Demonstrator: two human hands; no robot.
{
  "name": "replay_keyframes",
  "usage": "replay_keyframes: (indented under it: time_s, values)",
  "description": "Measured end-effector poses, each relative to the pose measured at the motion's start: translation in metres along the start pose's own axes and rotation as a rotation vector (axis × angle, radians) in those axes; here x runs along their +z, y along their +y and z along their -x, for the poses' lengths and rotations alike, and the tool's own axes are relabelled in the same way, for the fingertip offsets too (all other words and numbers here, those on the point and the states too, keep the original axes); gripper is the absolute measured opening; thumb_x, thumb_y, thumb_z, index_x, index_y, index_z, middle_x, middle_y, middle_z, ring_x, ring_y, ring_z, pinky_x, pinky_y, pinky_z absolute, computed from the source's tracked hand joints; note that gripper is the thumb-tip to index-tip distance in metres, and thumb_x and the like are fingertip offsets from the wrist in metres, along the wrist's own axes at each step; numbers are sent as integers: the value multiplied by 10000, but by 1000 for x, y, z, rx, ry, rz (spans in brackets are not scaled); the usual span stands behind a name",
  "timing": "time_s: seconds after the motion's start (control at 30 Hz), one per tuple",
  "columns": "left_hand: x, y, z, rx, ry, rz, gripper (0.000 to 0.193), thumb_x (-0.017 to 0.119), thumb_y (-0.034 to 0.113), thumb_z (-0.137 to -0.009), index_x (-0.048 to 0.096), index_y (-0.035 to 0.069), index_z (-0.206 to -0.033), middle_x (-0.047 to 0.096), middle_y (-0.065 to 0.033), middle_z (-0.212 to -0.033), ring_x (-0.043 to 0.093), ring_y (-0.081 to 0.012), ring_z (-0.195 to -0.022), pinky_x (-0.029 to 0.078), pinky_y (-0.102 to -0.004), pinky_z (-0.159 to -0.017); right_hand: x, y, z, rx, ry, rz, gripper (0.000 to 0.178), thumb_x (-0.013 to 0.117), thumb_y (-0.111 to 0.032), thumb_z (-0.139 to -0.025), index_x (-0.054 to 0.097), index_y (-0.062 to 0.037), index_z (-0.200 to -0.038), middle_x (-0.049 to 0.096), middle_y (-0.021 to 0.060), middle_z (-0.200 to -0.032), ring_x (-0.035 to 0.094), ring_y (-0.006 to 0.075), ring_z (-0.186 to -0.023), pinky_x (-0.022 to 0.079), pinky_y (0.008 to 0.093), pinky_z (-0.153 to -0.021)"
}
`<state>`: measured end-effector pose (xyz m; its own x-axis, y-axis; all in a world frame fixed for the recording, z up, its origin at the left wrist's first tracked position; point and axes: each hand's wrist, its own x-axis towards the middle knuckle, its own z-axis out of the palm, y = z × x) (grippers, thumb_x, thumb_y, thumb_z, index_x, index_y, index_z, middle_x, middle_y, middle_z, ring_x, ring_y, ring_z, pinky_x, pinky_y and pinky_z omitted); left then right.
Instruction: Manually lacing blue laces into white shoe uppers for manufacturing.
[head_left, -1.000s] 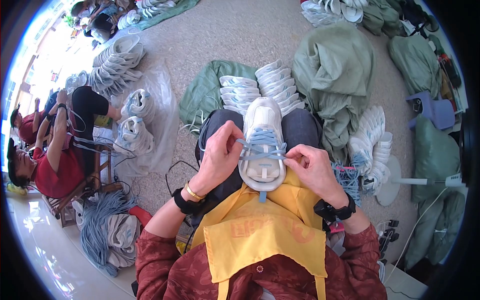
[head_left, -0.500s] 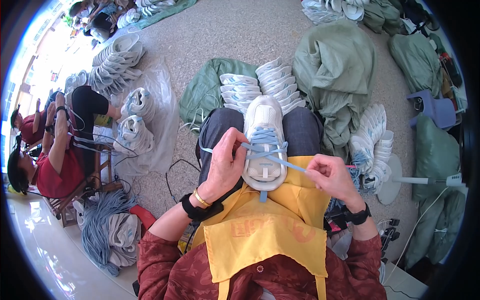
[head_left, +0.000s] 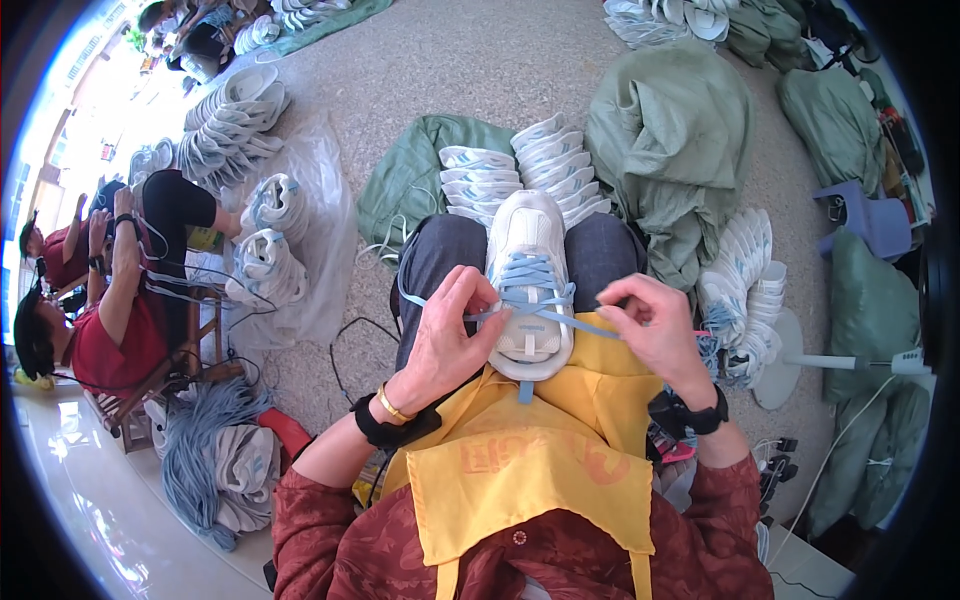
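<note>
A white sneaker [head_left: 530, 245] rests upright between my knees, its toe pointing away from me. Light blue shoelace [head_left: 530, 275] criss-crosses its front, and a blue tab hangs below its heel. My left hand [head_left: 458, 322] is closed at the shoe's left side, thumb and forefinger pinching lace near the tongue; a lace loop bows out beyond its knuckles. Off to the right, my right hand [head_left: 652, 330] is bent, with thumb and forefinger tips slightly apart. A straight length of lace runs from the shoe in under its thumb; the curled fingers hide where it ends.
A yellow apron [head_left: 530, 450] covers my lap. Stacked sneakers [head_left: 555, 165] stand beyond my knees beside green sacks [head_left: 670, 125]. More sneakers [head_left: 745, 285] and a white round-based stand [head_left: 780, 360] are right. Left, co-workers [head_left: 110, 320] sit near blue lace bundles [head_left: 205, 450].
My right hand has moved slightly up, and its thumb and forefinger have parted; the lace beside it sits higher. The left hand has shifted slightly right, closer to the tongue. The sneaker stays put.
</note>
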<state>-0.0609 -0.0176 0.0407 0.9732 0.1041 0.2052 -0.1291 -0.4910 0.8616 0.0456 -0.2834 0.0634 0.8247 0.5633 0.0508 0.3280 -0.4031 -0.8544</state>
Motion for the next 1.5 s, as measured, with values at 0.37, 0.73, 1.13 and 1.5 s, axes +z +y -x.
replay_keyframes:
  time_s: [0.37, 0.73, 1.13, 1.5]
  values:
    - [-1, -1, 3, -166, -27, 130, 206, 743, 11, -921, 537, 19, -921, 556, 20, -749, 500, -29, -670, 414, -228, -584, 24, -14, -35, -177, -208, 39, 87, 679, -19, -936, 606, 26, -954, 628, 80, -818, 599, 147, -657, 485, 303, -595]
    - [-4, -6, 1, -341, -88, 444, 197, 722, 17, -934, 525, 32, -923, 566, 25, -781, 531, -30, -701, 433, -217, -603, 7, -2, -44, 300, -368, -668, 51, 683, -50, -992, 639, -55, -1017, 678, -9, -856, 550, -4, -660, 435, 170, -567]
    - [-61, 13, 9, -562, -184, 674, 187, 707, 22, -948, 533, 84, -925, 578, 32, -852, 480, -48, -732, 380, -223, -653, 22, 5, -34, 238, -309, -557, 197, 676, 20, -938, 621, -30, -1121, 644, -47, -888, 555, -19, -713, 450, 165, -615]
    - [-83, 5, 38, -552, -174, 542, 180, 739, 1, -930, 575, 64, -965, 548, 72, -855, 509, -10, -787, 410, -207, -687, 19, -11, -18, 88, -206, -192, 163, 744, 4, -877, 671, -10, -1022, 677, 4, -827, 540, 32, -579, 434, 236, -546]
